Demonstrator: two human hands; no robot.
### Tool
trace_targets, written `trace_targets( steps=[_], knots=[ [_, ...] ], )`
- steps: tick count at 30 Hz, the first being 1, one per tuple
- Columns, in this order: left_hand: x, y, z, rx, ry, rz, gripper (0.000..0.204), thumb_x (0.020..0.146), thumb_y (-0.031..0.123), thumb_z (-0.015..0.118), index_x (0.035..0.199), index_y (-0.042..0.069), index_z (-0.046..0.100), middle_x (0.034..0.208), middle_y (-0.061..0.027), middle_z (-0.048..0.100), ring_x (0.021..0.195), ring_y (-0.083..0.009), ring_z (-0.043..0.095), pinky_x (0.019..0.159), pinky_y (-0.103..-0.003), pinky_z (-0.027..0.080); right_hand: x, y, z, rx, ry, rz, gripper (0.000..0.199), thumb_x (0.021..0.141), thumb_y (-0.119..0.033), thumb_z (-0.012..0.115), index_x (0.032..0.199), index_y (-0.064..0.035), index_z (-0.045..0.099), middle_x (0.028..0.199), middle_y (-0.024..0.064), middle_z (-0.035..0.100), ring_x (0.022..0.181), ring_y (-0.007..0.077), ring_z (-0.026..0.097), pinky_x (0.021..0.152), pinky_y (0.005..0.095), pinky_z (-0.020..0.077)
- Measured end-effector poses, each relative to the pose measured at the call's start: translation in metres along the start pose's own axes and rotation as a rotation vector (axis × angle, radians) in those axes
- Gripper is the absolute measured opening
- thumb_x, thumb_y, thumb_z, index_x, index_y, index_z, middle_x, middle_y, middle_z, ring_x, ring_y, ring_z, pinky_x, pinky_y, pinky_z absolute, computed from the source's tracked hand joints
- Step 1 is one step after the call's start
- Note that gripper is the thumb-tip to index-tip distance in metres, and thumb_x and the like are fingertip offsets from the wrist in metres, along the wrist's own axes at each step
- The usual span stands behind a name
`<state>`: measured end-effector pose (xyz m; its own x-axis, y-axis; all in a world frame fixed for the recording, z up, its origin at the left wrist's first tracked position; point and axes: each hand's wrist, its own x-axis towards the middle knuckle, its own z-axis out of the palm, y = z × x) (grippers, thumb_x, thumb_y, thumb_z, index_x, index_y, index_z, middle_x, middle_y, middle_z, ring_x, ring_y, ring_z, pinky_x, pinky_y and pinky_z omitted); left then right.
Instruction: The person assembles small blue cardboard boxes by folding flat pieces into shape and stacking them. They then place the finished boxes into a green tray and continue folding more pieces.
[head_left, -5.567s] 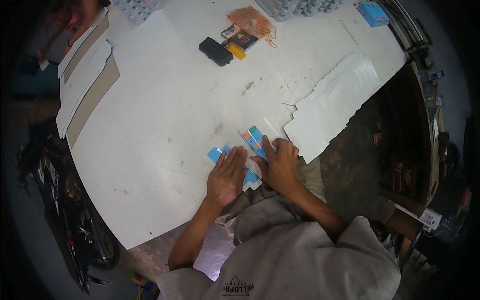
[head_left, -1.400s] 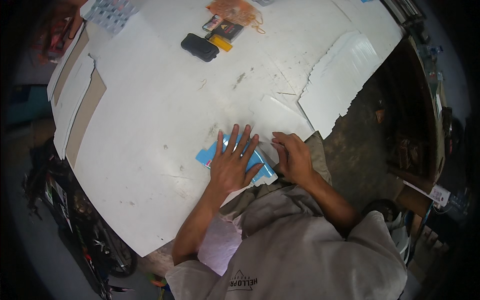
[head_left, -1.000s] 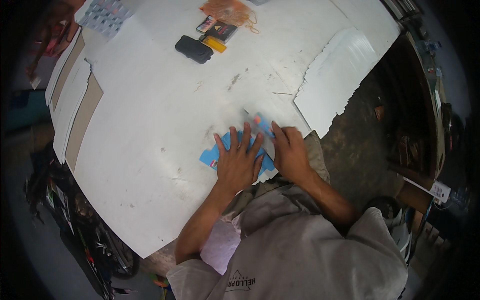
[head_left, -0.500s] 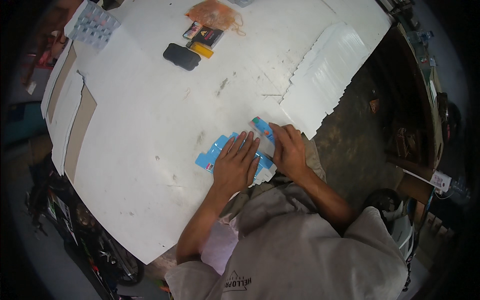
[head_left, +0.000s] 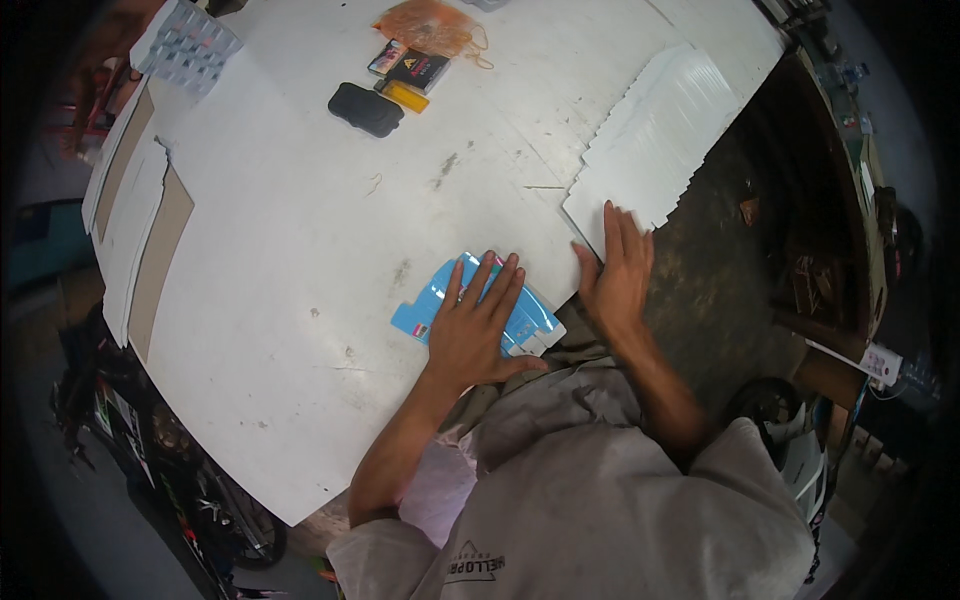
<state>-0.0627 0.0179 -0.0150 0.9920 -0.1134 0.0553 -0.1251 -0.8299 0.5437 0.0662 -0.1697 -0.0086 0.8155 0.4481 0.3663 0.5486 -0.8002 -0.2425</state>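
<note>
A blue printed carton blank (head_left: 533, 322) lies flattened at the near edge of the white table, some of its white flaps reaching the rim. Spread flat across it, my left hand (head_left: 474, 330) presses on the card and hides its middle. My right hand (head_left: 619, 272) is open, thumb apart from the fingers. Its fingertips are at the near end of a fanned stack of white carton blanks (head_left: 655, 130), which lies along the right edge of the table. Whether the fingers touch the stack, I cannot tell.
Toward the back of the table (head_left: 260, 250) lie a black case (head_left: 365, 110), a yellow lighter (head_left: 405, 96), small boxes (head_left: 416, 70) and an orange plastic bag (head_left: 428, 27). A grey moulded tray (head_left: 188, 48) and torn cardboard (head_left: 160, 260) sit at the left. Dark floor drops away on the right.
My right hand has let go of the raised flap of the blue carton and moved right to the white stack. That flap now lies flat, and my left hand's thumb has spread outward.
</note>
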Motion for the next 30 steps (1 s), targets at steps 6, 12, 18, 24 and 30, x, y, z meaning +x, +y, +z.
trace_targets(
  steps=[6, 12, 18, 24, 30],
  knots=[
    [-0.013, -0.006, 0.023, 0.082, 0.128, -0.016, 0.06, 0.098, 0.035, 0.065, 0.15, 0.006, 0.056, 0.162, -0.0114, 0.048, 0.148, -0.0334, 0.044, 0.12, -0.056, 0.031, -0.005, -0.021, -0.009, 0.256, -0.197, -0.065, 0.039, 0.095, -0.006, 0.069, 0.133, 0.0023, 0.065, 0.114, 0.0231, 0.069, 0.102, 0.0355, 0.066, 0.088, 0.0494, 0.0499],
    [-0.006, 0.014, 0.007, 0.276, -0.063, -0.095, 0.06, 0.098, 0.03, 0.06, 0.152, 0.005, 0.051, 0.163, -0.0148, 0.045, 0.146, -0.0365, 0.046, 0.122, -0.06, 0.028, -0.023, -0.03, 0.006, 0.659, -0.426, 0.065, 0.042, 0.093, -0.006, 0.068, 0.133, 0.0037, 0.062, 0.092, 0.0218, 0.067, 0.093, 0.0375, 0.065, 0.079, 0.0479, 0.0491],
    [0.0, 0.005, 0.004, 0.09, 0.014, 0.049, 0.068, 0.099, 0.041, 0.06, 0.151, -0.001, 0.05, 0.164, -0.0175, 0.043, 0.151, -0.0391, 0.04, 0.123, -0.06, 0.029, -0.003, -0.017, -0.001, 0.11, -0.041, -0.072, 0.047, 0.087, 0.002, 0.065, 0.134, 0.0008, 0.062, 0.097, 0.0192, 0.07, 0.096, 0.0385, 0.066, 0.085, 0.0494, 0.0498],
    [-0.001, -0.003, 0.015, -0.042, 0.037, 0.027, 0.058, 0.101, 0.035, 0.06, 0.149, 0.002, 0.054, 0.16, -0.019, 0.048, 0.15, -0.039, 0.042, 0.122, -0.057, 0.032, -0.015, 0.016, 0.01, 0.318, -0.209, -0.052, 0.05, 0.09, -0.008, 0.07, 0.137, 0.0015, 0.06, 0.11, 0.0196, 0.062, 0.094, 0.0376, 0.059, 0.085, 0.0484, 0.0457],
    [-0.003, 0.005, 0.016, 0.043, 0.116, -0.01, 0.056, 0.098, 0.026, 0.06, 0.15, 0.004, 0.054, 0.163, -0.021, 0.043, 0.15, -0.042, 0.04, 0.121, -0.063, 0.029, 0.0, -0.024, -0.007, 0.365, -0.267, -0.028, 0.036, 0.099, -0.013, 0.063, 0.131, 0.0023, 0.062, 0.089, 0.0211, 0.066, 0.08, 0.0423, 0.064, 0.074, 0.0508, 0.0487]
  ],
)
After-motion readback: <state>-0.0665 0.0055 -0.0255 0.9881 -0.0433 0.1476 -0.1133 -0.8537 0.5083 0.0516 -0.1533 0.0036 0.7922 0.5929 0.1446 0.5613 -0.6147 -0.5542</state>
